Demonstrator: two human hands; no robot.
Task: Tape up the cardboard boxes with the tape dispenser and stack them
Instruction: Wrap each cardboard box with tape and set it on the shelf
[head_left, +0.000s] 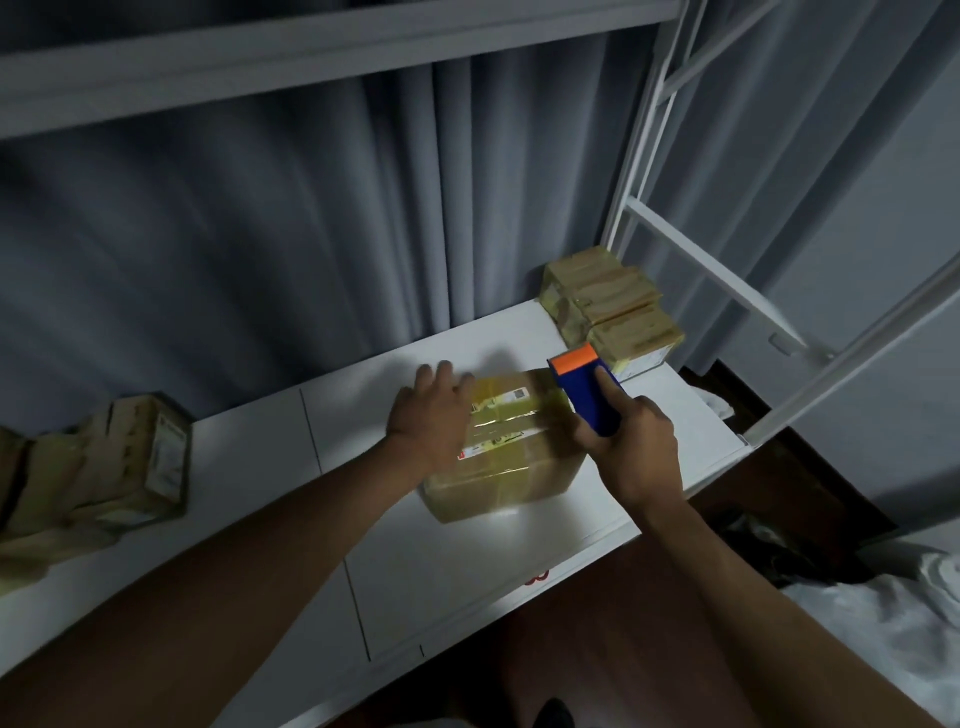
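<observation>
Fingers first: our left hand (434, 410) lies flat and spread on the top of the cardboard box (501, 447), pinning it so it does not slide, while our right hand (636, 447) wraps the handle of the tape dispenser (584, 392), forefinger stretched along its blue body to steer it.

We go from the largest thing down. Our white bench (441, 566) runs from the lower left to the upper right, with a grey curtain (260, 234) hanging close behind its far edge and a white metal frame (691, 249) rising at its far right end. We judge the curtain leaves no room to push anything backward, so any motion has to run along the bench or toward us.

At the left end sits a group of taped boxes (124, 467), partly out of view. At the far right corner stands a second stack of boxes (608, 306), already wrapped, and we take it as the likely place for the finished one.

Our box rests near the middle, slightly nearer the far edge, already carrying glossy tape bands across its top. Bare bench lies open toward us and to the left.

We hold the dispenser at the box's right far edge, orange end up and away, just short of the right stack; a long pull that way would crowd it.
</observation>
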